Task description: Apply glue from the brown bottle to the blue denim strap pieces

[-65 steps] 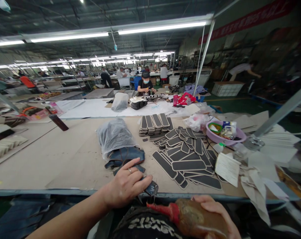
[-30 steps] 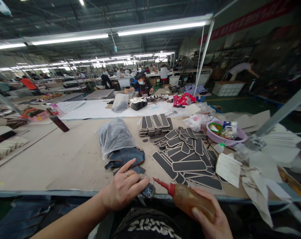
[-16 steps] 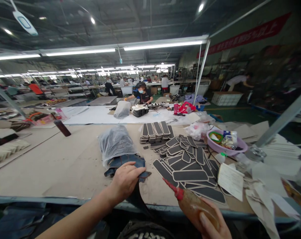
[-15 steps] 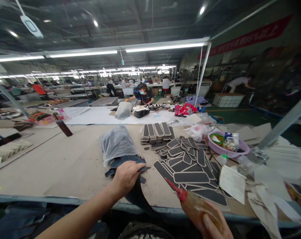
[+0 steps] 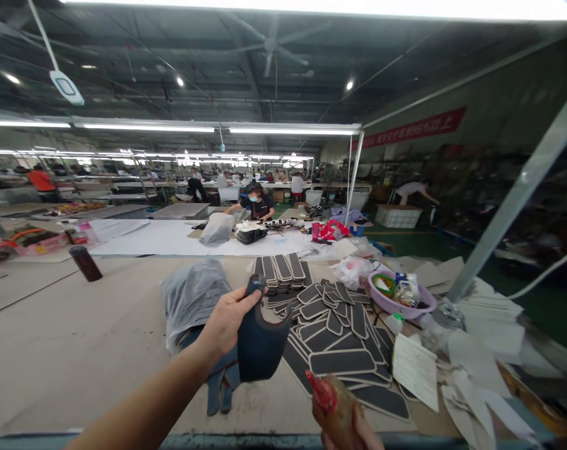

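My left hand (image 5: 227, 320) pinches one end of a dark blue curved cut piece (image 5: 263, 351), which looks like leather, and holds it up above the table. A shiny wet-looking patch shows at the held end. Below it lie more blue strips (image 5: 225, 389), partly under a clear plastic bag (image 5: 196, 300). Low in the view, my right hand (image 5: 366, 432) is wrapped round a brownish squeeze bottle (image 5: 334, 409), whose red nozzle points up and to the left. Beyond the bottle spreads a loose pile of dark oblong pieces with pale edges (image 5: 342, 362); similar pieces stand in neat stacks (image 5: 283, 270) behind.
A dark cylinder (image 5: 85, 264) stands on the left of the table. To the right are a purple basin (image 5: 405, 309) of small items, a written sheet (image 5: 414, 372), scrap paper and a metal post (image 5: 512, 194). A co-worker (image 5: 257, 203) sits across the table.
My left hand has raised the blue piece off the table, so its curved shape now faces me. The squeeze bottle has shifted lower and slightly left. My view has tilted up.
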Demonstrator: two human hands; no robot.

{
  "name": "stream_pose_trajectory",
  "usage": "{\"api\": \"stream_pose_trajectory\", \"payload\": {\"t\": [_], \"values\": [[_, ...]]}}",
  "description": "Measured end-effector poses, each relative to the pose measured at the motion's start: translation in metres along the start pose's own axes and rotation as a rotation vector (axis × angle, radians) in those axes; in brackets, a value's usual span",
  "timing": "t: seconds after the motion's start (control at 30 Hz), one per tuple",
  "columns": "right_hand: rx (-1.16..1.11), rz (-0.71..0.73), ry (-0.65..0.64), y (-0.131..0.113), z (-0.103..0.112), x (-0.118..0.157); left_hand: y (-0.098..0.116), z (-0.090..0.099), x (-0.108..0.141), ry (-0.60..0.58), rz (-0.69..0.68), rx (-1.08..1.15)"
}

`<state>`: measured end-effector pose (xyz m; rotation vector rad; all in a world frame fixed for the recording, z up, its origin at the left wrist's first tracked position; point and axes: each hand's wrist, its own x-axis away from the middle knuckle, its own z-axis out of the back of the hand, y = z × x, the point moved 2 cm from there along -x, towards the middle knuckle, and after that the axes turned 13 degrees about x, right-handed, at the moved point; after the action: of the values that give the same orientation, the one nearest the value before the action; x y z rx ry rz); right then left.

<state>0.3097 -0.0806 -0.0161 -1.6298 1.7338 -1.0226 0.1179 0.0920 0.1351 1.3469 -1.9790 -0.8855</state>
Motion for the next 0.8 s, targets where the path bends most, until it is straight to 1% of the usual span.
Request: {"api": "stream_pose_trajectory", "payload": {"t": [0.07,0.13,0.17,0.2,0.23,0.3,0.37,0.47,0.5,0.53,0.57,0.6,0.63,0.67,0.7,0.73,0.8], "values": [[-0.056,-0.002,-0.098,0.003,-0.009,-0.011,-0.002,-0.006,-0.003,-0.016,0.024,0.031],[-0.051,-0.008,-0.217,0.007,-0.019,-0.019,-0.006,-0.008,-0.01,-0.017,0.024,0.048],[-0.036,-0.033,-0.264,0.009,-0.025,-0.022,-0.008,-0.008,-0.014,-0.005,0.019,0.061],[-0.029,-0.072,-0.283,0.011,-0.03,-0.024,-0.01,-0.006,-0.019,0.016,0.018,0.077],[-0.031,-0.12,-0.277,0.013,-0.035,-0.024,-0.012,-0.003,-0.024,0.044,0.02,0.093],[-0.066,-0.199,-0.221,0.013,-0.045,-0.022,-0.017,0.008,-0.03,0.091,0.052,0.121],[-0.111,-0.226,-0.175,0.009,-0.054,-0.018,-0.024,0.023,-0.03,0.058,0.135,0.126],[-0.203,-0.246,-0.084,-0.002,-0.06,-0.011,-0.044,0.054,-0.011,-0.043,0.276,0.104],[-0.233,-0.267,-0.026,-0.006,-0.06,-0.009,-0.053,0.067,-0.002,-0.074,0.308,0.062],[-0.26,-0.288,0.049,-0.009,-0.059,-0.008,-0.064,0.08,0.009,-0.107,0.308,-0.021],[-0.285,-0.312,0.126,-0.012,-0.058,-0.007,-0.074,0.093,0.02,-0.162,0.271,-0.157],[-0.305,-0.334,0.194,-0.014,-0.058,-0.006,-0.084,0.105,0.031,-0.24,0.174,-0.34],[-0.32,-0.351,0.246,-0.016,-0.058,-0.005,-0.092,0.116,0.042,-0.325,0.024,-0.548],[-0.341,-0.368,0.282,-0.017,-0.059,-0.005,-0.099,0.124,0.051,-0.394,-0.163,-0.751],[-0.362,-0.379,0.305,-0.018,-0.061,-0.006,-0.105,0.129,0.06,-0.43,-0.361,-0.921],[-0.379,-0.388,0.309,-0.018,-0.063,-0.007,-0.11,0.133,0.066,-0.435,-0.544,-1.053],[-0.4,-0.401,0.313,-0.017,-0.07,-0.009,-0.114,0.134,0.075,-0.403,-0.819,-1.206]]}}
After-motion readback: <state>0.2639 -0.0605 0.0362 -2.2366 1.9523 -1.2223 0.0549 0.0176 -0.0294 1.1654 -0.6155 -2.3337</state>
